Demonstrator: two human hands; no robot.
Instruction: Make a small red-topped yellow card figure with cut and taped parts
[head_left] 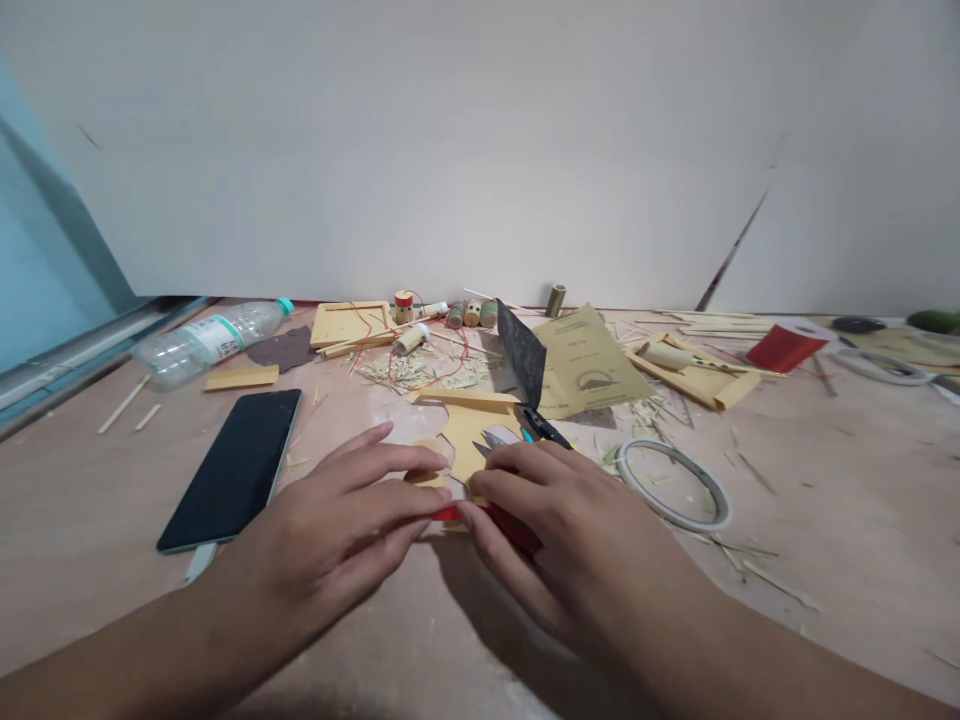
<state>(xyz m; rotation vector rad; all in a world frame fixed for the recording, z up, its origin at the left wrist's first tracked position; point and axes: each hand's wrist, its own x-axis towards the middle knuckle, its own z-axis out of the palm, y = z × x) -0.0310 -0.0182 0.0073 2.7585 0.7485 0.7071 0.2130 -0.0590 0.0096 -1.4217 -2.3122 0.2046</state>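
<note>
A small red strip (448, 513) stretches between my two hands just above the work surface. My left hand (349, 510) pinches its left end between thumb and fingers. At the other end, the thumb and curled fingers of my right hand (544, 510) are closed on it, and more red shows under that palm. Beneath and beyond the fingertips lies a yellow card (476, 430) with cut-out edges. Silver pointed blades (491, 440) rest on the card, partly covered by my right hand. Beside them is a black tool handle (546, 426).
A phone (234, 470) and plastic bottle (217, 340) lie left. Farther back are folded sandpaper (592, 365), a card tray (349, 322) and small cylinders (472, 313) among red thread and shavings. A tape roll (675, 484) and red roll (785, 346) lie right; a white wall (480, 150) stands behind.
</note>
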